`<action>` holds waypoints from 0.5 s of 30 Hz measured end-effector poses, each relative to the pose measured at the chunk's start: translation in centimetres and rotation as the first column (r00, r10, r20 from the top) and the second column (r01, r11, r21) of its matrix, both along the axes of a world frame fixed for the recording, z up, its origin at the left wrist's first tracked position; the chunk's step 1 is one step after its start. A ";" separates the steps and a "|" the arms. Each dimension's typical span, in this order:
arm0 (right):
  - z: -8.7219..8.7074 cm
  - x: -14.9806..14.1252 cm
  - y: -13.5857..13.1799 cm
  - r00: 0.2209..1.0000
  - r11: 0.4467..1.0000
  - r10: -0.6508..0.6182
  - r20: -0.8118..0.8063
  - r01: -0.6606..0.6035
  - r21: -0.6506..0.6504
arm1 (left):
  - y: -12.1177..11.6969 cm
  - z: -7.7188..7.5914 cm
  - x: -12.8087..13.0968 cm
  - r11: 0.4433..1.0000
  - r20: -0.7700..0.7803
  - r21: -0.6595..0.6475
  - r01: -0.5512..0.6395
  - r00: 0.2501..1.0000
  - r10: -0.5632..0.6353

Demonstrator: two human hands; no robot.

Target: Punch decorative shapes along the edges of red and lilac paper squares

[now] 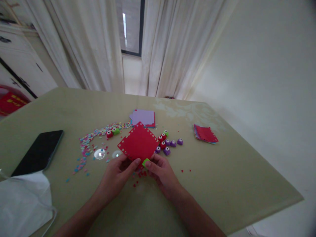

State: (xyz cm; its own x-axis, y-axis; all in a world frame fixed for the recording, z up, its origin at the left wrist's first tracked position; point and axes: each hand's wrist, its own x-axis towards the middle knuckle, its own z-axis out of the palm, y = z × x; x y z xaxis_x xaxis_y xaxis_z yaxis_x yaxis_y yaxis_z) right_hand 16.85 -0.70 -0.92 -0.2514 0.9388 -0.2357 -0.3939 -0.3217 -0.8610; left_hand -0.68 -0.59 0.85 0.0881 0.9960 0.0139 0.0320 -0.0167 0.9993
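Note:
A red square of paper (138,141), turned corner down, has small shapes punched along its edges. My left hand (117,172) pinches it near the lower left side, thumb on top. In my right hand (163,171) is a small green craft punch (145,162), set at the paper's lower right edge and partly covered by my thumb. Several small punches with eye-like tops, including a red punch (163,145) and a purple punch (173,143), stand just beyond my right hand. Red paper bits (141,174) lie beneath my hands.
Colourful confetti (98,132) curves across the left-centre, near a clear round disc (99,154). Behind the held paper lies a stack of purple paper (143,117). A stack of red-topped sheets (206,134) is at right. A phone (38,153) and white mask (24,204) sit left.

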 end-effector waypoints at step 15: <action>0.8 -0.4 -0.2 0.997 0.999 0.044 -0.056 -0.046 -0.026 | -0.3 -0.6 0.4 0.999 0.040 -0.047 0.015 0.999 -0.013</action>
State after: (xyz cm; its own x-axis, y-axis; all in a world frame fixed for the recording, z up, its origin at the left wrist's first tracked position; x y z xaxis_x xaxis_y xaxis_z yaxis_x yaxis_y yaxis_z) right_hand 16.49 -0.94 -0.11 -0.3067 0.9195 -0.2457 -0.4253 -0.3633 -0.8289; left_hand -0.23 -0.91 0.25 0.1026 0.9943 -0.0294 -0.0080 0.0303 0.9995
